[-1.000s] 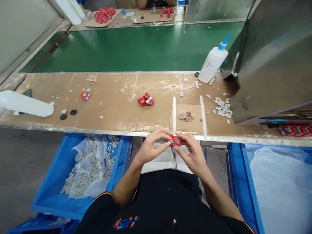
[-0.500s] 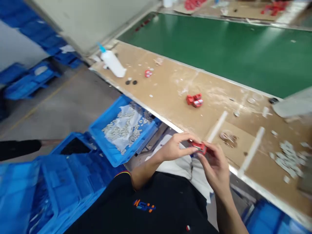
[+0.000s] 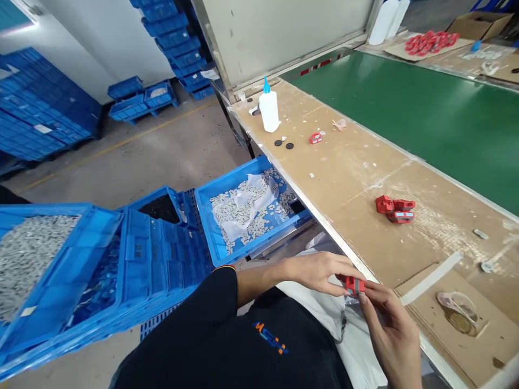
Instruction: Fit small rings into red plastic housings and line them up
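Note:
Between the fingertips of both hands is a small red toy car (image 3: 355,285) with a grey part on it, held over the table's front edge. My left hand (image 3: 320,272) is closed on it from the left, thumb below and fingers above. From the right, my right hand (image 3: 391,319) pinches it between thumb and fingers. Farther up the tabletop lies a cluster of red toy cars (image 3: 395,208), one showing pale windows. Another red toy car (image 3: 315,138) sits toward the far end, close to two black discs (image 3: 284,145).
A white bottle with a blue nozzle (image 3: 269,111) stands at the table's far end. A green belt (image 3: 425,108) runs behind the brown tabletop (image 3: 344,162). Left of the table, a blue bin (image 3: 206,216) holds small grey pieces; stacked blue crates (image 3: 140,259) rise beside it.
The view has swung left, so the table appears farther right and more crates show. Both hands still hold the toy car, which is now turned differently.

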Action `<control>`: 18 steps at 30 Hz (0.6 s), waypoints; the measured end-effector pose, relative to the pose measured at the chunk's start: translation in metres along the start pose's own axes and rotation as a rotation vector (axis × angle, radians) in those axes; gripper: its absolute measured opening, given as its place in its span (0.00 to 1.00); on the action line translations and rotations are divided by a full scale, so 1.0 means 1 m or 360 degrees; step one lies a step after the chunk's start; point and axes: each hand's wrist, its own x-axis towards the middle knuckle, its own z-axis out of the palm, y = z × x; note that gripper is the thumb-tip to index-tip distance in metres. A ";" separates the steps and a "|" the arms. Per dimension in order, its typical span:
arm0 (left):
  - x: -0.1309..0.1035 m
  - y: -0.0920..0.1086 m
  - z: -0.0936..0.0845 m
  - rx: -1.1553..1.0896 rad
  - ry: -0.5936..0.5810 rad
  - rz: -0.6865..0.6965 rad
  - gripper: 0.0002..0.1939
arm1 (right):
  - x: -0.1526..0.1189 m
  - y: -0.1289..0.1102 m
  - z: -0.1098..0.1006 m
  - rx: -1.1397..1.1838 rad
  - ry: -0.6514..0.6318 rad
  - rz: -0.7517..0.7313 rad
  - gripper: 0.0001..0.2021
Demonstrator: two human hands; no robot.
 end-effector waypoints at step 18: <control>-0.023 -0.077 -0.107 0.0572 0.0797 -0.0956 0.14 | -0.064 0.010 0.027 0.0430 -0.0074 0.0726 0.16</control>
